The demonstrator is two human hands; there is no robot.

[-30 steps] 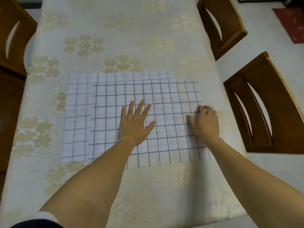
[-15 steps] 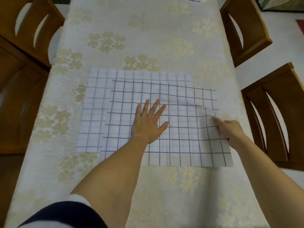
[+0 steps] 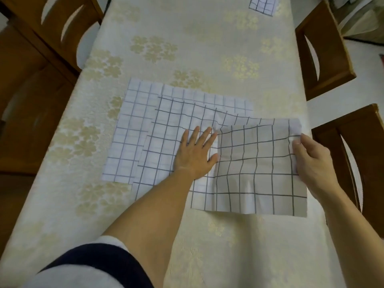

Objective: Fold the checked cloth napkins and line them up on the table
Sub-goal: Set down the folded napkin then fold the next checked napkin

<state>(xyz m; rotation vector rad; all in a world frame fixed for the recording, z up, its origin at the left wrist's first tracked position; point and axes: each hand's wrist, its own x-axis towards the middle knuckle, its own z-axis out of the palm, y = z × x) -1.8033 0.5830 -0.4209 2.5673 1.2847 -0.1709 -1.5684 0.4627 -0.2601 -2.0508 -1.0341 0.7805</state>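
Two white napkins with dark check lines lie overlapped mid-table. The top napkin (image 3: 249, 169) has its right part raised off the table and bowed toward me. My right hand (image 3: 311, 161) pinches that napkin's right edge. My left hand (image 3: 195, 152) lies flat, fingers spread, pressing the top napkin's middle. The lower napkin (image 3: 133, 125) shows to the left and behind, flat on the cloth. A folded checked napkin (image 3: 262, 5) sits at the table's far end, partly cut off by the frame.
The table (image 3: 187, 48) wears a cream cloth with gold flower prints. Wooden chairs stand at the right (image 3: 324, 50), (image 3: 361, 150) and at the left (image 3: 52, 23), close to the table's edges.
My right hand has lifted the top napkin's right edge higher and carried it leftward, so the flap now bows up. My left hand stays pressed in place. The camera has tilted up.
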